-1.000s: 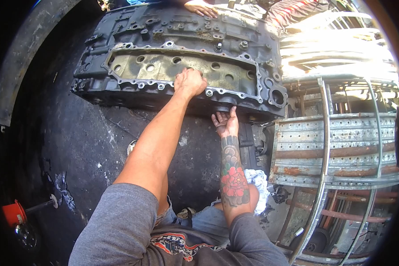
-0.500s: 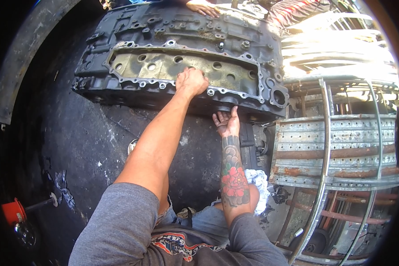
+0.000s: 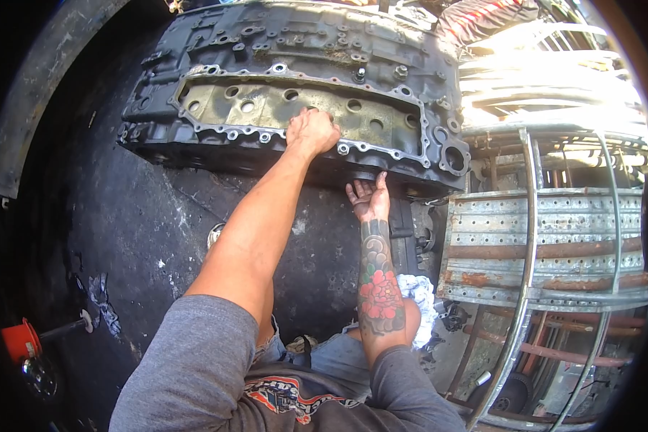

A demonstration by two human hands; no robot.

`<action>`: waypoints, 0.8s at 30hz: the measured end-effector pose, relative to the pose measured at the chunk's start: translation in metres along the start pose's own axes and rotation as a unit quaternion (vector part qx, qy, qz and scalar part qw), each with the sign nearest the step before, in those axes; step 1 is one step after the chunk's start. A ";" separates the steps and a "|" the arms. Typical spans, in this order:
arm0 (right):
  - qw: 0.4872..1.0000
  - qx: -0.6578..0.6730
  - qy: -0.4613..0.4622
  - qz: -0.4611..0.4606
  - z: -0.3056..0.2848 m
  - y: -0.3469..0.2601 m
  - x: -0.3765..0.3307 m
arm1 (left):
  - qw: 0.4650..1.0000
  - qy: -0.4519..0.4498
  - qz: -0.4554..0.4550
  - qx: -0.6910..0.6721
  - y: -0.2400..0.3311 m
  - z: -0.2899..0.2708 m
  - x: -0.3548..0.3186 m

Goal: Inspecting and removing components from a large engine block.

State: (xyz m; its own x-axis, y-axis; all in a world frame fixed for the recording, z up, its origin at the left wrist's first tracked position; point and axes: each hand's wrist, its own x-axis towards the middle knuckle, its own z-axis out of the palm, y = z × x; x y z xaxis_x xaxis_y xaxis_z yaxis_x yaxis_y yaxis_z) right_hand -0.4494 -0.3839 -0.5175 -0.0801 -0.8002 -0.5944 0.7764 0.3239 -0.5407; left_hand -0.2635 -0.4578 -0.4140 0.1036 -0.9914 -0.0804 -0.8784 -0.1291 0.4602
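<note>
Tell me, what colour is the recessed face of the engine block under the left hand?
Dull yellowish tan, ringed by a grey bolt flange; head view.

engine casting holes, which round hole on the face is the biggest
The round hole at the right end of the engine casting, outside the bolted pale panel and right of the left hand; the panel's holes are clearly smaller.

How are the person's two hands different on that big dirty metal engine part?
The left hand lies knuckles up on top of the engine block, on its pale flat face; the right hand is palm up, lower down, with its fingers under the block's near edge. The left forearm is bare, while the right forearm has a flower tattoo. Both hands are bare and both touch the same block.
</note>
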 end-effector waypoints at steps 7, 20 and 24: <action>1.000 0.008 0.010 0.006 0.000 0.000 0.002 | 1.000 -0.008 -0.012 -0.008 0.002 -0.003 0.000; 1.000 -0.005 0.008 0.004 0.003 -0.003 -0.004 | 1.000 -0.018 -0.011 -0.004 0.003 -0.005 -0.001; 1.000 -0.005 0.010 0.005 0.004 -0.003 -0.005 | 1.000 -0.013 -0.007 0.003 0.002 -0.003 0.000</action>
State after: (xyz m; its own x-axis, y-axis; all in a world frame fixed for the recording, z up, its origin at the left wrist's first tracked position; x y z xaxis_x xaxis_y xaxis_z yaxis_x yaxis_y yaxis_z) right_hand -0.4493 -0.3830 -0.5106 -0.0861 -0.7866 -0.6114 0.7707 0.3364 -0.5412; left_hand -0.2639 -0.4582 -0.4106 0.1049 -0.9885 -0.1093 -0.8800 -0.1435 0.4528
